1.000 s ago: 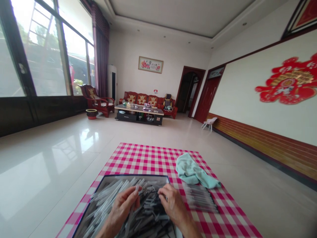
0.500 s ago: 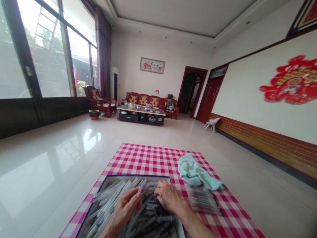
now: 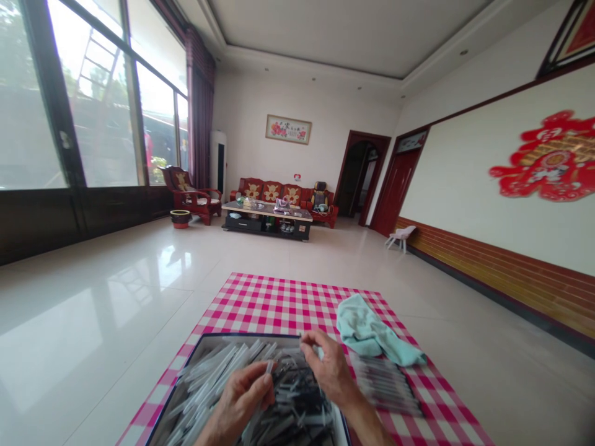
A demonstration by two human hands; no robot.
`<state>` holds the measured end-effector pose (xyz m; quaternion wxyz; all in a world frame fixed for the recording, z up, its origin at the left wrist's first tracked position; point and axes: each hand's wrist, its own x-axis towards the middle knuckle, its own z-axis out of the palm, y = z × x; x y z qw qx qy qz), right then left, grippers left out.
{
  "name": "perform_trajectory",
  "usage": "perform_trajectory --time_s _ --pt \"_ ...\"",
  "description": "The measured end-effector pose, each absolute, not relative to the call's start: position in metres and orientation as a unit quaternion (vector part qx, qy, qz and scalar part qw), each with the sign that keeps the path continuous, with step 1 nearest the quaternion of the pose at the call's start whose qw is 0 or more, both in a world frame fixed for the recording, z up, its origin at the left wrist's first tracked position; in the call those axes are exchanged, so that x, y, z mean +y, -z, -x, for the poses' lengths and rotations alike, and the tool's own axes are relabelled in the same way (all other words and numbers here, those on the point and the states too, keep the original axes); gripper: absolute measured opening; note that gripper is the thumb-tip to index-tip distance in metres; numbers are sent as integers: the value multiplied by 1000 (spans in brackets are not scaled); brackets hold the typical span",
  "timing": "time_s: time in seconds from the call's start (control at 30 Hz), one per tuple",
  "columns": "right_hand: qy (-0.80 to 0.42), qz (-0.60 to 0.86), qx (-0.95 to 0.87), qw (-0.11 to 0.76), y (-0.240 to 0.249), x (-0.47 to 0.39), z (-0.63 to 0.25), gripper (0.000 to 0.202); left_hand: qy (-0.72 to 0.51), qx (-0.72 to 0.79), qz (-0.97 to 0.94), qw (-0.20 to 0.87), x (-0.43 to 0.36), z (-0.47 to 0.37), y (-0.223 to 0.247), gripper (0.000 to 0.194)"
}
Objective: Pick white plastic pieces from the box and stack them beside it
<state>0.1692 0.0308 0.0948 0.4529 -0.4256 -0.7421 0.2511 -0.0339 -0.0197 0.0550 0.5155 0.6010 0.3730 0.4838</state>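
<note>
One clear tube (image 3: 269, 367) is pinched in the left hand (image 3: 244, 393) above the box (image 3: 251, 335); the right hand (image 3: 329, 367) curls, its hold unclear, a cloth (image 3: 367, 331) at its two o'clock.

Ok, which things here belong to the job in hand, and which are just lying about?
In the job:
clear tube in the left hand
loose tubes and dark pieces
blue-rimmed box
lined-up pieces, probably

Lying about:
mint cloth, apparently
pink chair
coffee table

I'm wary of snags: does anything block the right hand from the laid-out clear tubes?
Only the box rim runs between the right hand and laid-out tubes, low down; the green towel lies at their far side.
</note>
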Motion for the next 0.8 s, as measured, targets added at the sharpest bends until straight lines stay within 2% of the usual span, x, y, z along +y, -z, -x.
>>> perform_trajectory --time_s 0.1,0.27,0.43,0.8 --pt "-401 419 -584 568 -100 25 -161 21 -478 362 -620 506 -22 33 -61 40" --pt "-533 352 -418 646 -102 23 -149 30 -473 342 -645 493 -23 32 -60 42" --pt "-551 332 -386 661 -103 21 -144 30 -468 344 -643 500 -22 32 -55 43" --pt "-547 360 -417 631 -89 12 -137 28 -455 350 -642 509 -24 31 -58 47"
